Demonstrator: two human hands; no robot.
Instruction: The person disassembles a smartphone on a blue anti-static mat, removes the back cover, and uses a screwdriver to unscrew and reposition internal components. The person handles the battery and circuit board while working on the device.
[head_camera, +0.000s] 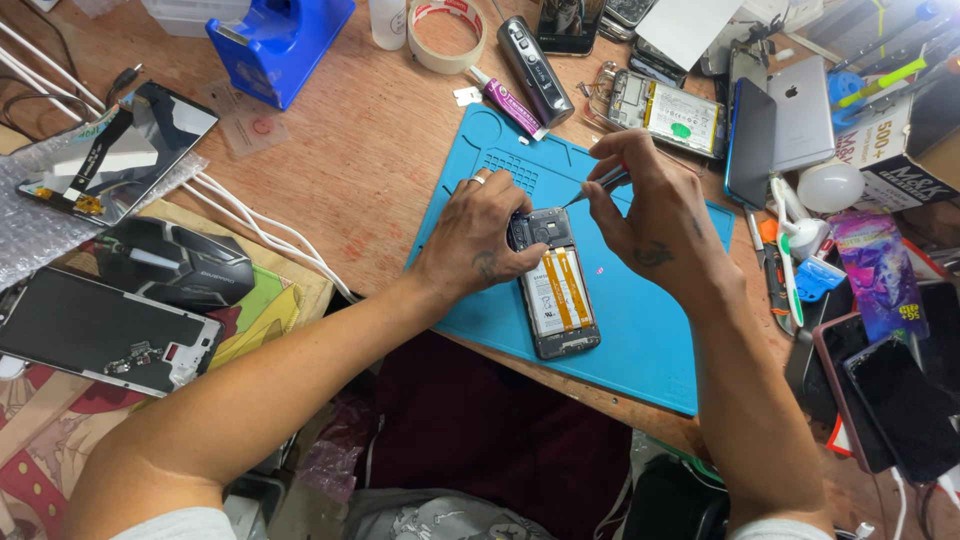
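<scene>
- At the far left a phone screen panel (125, 150) lies on bubble wrap, with white cables running beside it.
- Below that a black computer mouse (175, 262) rests on a colourful pad, and an opened phone frame (100, 342) lies just beneath it.
- At the top edge stand a blue tape dispenser (283, 40) and a roll of masking tape (447, 33), with a small purple glue tube (506, 102) near them.
- Your left hand (480, 240) presses down on the top left corner of the opened phone (556, 290), fingers curled over its edge and pinning it; a ring shows on one finger.
- The opened phone lies back-off on the blue work mat (640, 330), its battery with two orange flex strips facing up, roughly in the mat's middle.
- Your right hand (650, 215) pinches a thin metal tool (592, 187) between thumb and fingertips, its tip resting at the phone's upper end beside the camera area.
- Farther right another opened phone (670, 112) sits at the mat's top edge, next to a dark phone and a silver phone (802, 112).
- At the far right lie more phones (890, 400) and a white light bulb (830, 186).
</scene>
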